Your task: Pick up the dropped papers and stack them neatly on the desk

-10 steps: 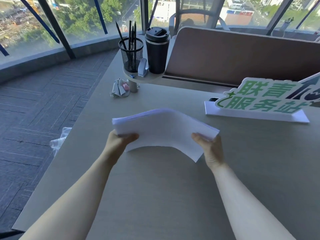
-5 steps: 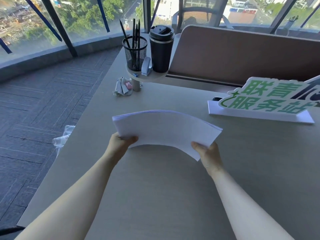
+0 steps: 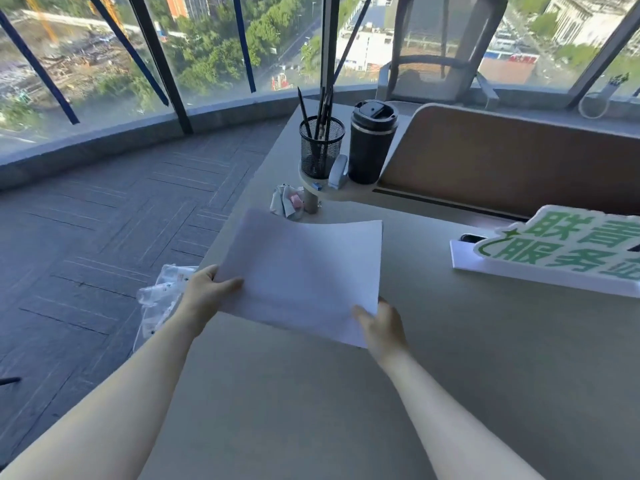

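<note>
Over the grey surface (image 3: 450, 393) I see plain white papers (image 3: 304, 271), slightly bowed, pinched by left hand (image 3: 204, 296) and right hand (image 3: 382, 327) at near corners

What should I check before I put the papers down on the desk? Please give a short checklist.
1. Left hand has a grip on the papers: ok.
2. Right hand has a grip on the near right corner: ok.
3. Desk in front of the hands is bare: ok.
4. Sign is apart from the papers: ok.
5. Sheet edges are aligned: cannot tell.
6. Nothing left on the floor: not ok, a clear plastic item lies by the desk; further papers, cannot tell.
</note>
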